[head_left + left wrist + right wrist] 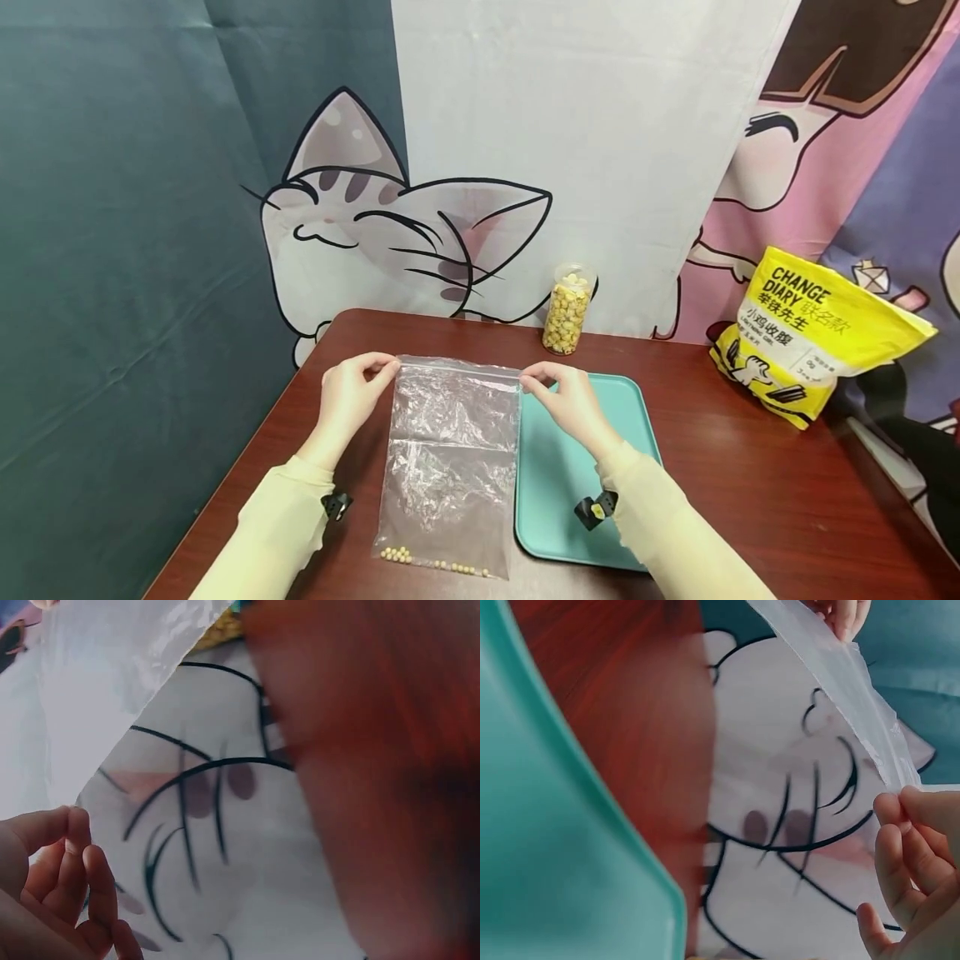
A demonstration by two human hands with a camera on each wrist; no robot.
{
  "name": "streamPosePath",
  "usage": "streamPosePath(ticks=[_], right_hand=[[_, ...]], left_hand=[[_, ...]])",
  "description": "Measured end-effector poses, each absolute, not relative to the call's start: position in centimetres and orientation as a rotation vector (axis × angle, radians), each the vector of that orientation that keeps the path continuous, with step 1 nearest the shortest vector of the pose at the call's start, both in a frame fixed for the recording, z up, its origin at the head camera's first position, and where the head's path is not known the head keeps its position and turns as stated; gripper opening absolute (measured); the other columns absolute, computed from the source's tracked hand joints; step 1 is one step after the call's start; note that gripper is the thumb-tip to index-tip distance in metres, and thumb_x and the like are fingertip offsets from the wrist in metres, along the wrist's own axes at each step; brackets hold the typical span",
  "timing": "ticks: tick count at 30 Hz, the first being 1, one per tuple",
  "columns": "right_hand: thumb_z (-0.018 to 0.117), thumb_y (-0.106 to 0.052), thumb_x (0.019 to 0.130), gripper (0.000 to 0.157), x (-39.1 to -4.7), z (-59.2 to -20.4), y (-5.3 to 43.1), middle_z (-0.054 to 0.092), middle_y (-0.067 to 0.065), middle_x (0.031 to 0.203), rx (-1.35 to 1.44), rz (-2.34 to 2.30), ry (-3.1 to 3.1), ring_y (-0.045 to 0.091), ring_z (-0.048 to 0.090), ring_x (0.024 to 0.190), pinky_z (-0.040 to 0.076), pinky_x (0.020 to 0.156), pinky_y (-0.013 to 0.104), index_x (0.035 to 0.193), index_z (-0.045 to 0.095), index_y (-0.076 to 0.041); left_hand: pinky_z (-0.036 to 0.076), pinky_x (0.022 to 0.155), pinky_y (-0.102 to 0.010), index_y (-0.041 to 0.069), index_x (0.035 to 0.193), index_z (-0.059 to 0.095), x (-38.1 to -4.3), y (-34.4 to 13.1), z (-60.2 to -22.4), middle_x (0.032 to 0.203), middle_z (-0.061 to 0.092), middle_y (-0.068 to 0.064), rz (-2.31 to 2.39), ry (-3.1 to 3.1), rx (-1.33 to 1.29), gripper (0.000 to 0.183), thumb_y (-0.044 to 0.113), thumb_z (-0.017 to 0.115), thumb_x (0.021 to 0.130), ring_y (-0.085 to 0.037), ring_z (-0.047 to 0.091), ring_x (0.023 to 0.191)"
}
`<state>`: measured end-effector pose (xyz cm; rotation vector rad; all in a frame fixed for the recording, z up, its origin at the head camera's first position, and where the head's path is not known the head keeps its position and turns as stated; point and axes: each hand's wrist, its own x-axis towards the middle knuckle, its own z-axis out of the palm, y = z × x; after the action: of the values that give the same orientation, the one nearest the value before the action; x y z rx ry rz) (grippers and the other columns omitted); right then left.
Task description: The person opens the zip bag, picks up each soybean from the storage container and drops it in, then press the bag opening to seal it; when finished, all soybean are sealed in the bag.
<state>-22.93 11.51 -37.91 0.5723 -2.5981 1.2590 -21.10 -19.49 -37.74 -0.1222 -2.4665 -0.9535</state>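
Note:
A clear zip-top plastic bag hangs upright between both hands, its top edge stretched wide. Several small pale yellow balls lie along its bottom edge. My left hand pinches the bag's top left corner between thumb and forefinger. At the top right corner, my right hand pinches the bag the same way. In the left wrist view the left hand holds the film's corner; the right wrist view shows the right hand on the zip end.
A teal tray lies on the brown table, partly behind the bag and under the right forearm. A clear jar of popcorn stands at the table's back edge. A yellow printed bag stands at the right. A cartoon-printed cloth hangs behind.

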Motion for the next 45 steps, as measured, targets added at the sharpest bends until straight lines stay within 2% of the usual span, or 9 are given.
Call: streamPosePath(ticks=[5,14,21,29,41,45], right_hand=[[0.064,-0.021,0.091,0.009,-25.0,-39.2,11.2,0.07,-0.005,0.081,0.545,1.269,-2.663,0.012,0.062,0.075,0.048,0.065,0.031,0.093,0.072,-0.016],[0.066,-0.019,0.089,0.008,-27.3,-41.7,11.3,0.071,-0.001,0.082,0.494,1.269,-2.734,0.013,0.064,0.074,0.048,0.063,0.029,0.091,0.073,-0.014],[0.067,-0.015,0.088,0.009,-28.7,-43.1,11.3,0.071,0.005,0.08,0.452,1.309,-2.74,0.025,0.067,0.074,0.05,0.062,0.029,0.09,0.072,-0.009],[0.067,-0.015,0.088,0.008,-29.9,-44.2,11.0,0.071,0.002,0.083,0.505,1.17,-2.819,0.013,0.062,0.072,0.048,0.065,0.03,0.089,0.073,-0.01],[0.066,-0.014,0.088,0.008,-31.8,-44.9,10.6,0.07,0.002,0.084,0.646,0.872,-2.936,0.013,0.061,0.071,0.049,0.065,0.033,0.088,0.072,-0.009],[0.068,-0.016,0.087,0.008,-32.1,-45.4,10.5,0.071,0.001,0.083,0.595,0.788,-2.962,0.014,0.063,0.07,0.049,0.065,0.033,0.087,0.074,-0.011]], left_hand=[[0.035,0.085,-0.05,0.014,0.095,0.074,-22.5,-19.4,-39.5,0.08,0.072,-0.001,-0.938,-2.561,-0.069,0.016,0.026,0.067,0.088,-0.021,0.063,0.074],[0.035,0.084,-0.049,0.018,0.092,0.075,-24.4,-19.1,-41.6,0.078,0.071,0.003,-0.895,-2.69,-0.01,0.013,0.027,0.067,0.086,-0.021,0.065,0.077],[0.035,0.084,-0.049,0.019,0.091,0.075,-25.9,-18.7,-42.4,0.087,0.073,0.002,-0.869,-2.755,-0.005,0.013,0.027,0.067,0.087,-0.023,0.067,0.084],[0.036,0.081,-0.047,0.017,0.088,0.075,-27.5,-18.5,-43.2,0.087,0.073,0.001,-0.826,-2.809,0.032,0.012,0.024,0.065,0.086,-0.026,0.067,0.086],[0.035,0.08,-0.044,0.02,0.085,0.074,-29.6,-18.6,-44.6,0.083,0.071,0.005,-0.628,-2.961,0.022,0.013,0.023,0.062,0.088,-0.02,0.063,0.078],[0.035,0.08,-0.044,0.02,0.071,0.071,-30.3,-18.2,-44.6,0.07,0.065,0.008,-0.594,-3.027,0.047,0.017,0.017,0.059,0.084,-0.017,0.058,0.072]])
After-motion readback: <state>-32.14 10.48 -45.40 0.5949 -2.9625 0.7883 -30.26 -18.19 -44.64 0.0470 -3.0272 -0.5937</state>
